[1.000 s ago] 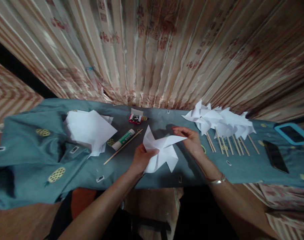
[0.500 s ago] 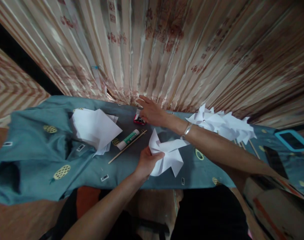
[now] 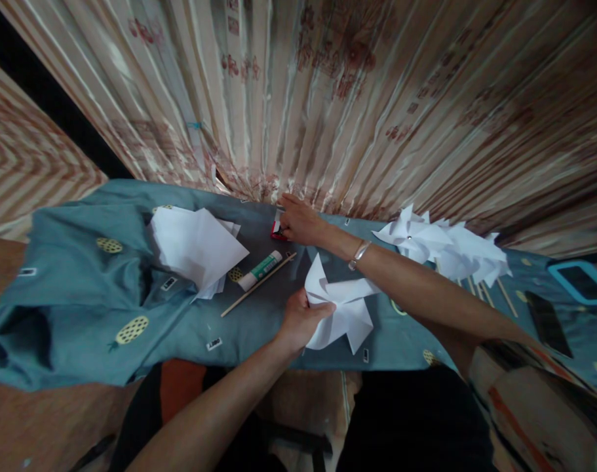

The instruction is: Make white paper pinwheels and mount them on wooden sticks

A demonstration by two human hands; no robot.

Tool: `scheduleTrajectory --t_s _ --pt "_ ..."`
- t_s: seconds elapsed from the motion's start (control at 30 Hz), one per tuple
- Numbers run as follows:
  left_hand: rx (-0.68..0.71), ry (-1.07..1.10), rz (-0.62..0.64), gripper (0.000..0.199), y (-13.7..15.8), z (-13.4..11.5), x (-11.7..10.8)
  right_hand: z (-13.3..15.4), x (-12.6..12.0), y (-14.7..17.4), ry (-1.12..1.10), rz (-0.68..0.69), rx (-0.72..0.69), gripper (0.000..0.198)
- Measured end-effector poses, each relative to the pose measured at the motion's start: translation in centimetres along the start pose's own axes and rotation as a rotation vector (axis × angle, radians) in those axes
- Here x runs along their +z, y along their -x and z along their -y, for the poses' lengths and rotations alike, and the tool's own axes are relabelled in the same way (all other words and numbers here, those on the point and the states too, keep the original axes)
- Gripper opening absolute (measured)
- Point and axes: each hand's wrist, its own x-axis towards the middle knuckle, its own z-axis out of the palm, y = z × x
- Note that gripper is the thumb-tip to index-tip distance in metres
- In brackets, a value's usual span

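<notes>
My left hand (image 3: pixel 301 321) is closed on a white paper pinwheel (image 3: pixel 354 318), its thumb pressed on the folded blades near the middle. Farther back, my right hand (image 3: pixel 303 221) reaches over a small red box (image 3: pixel 278 226) with dark little pieces in it. Its fingers are apart: some stretch out past the box, while others dip to its opening, where their tips are hard to make out. Beside the box lie a green and white glue stick (image 3: pixel 259 270) and a thin wooden stick (image 3: pixel 256 286).
A stack of white paper sheets (image 3: pixel 197 246) lies to the left. Several finished pinwheels (image 3: pixel 445 242) on sticks overlap at the right, near a dark phone (image 3: pixel 548 322) and a blue-framed device (image 3: pixel 584 282). A pleated curtain (image 3: pixel 298 98) hangs behind the cloth-covered table (image 3: pixel 190 354).
My right hand has come lower onto the red box, with fingers now at its opening. My left hand still holds the pinwheel. The whole view has shifted slightly.
</notes>
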Motion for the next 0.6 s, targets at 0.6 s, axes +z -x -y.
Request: scheduleTrajectory --t_s 0.6 --pt "-0.006 0.042 0.03 0.024 0.2 -0.2 0.2 0.0 -0.7 0.8 -0.166 -0.16 0.113 0.02"
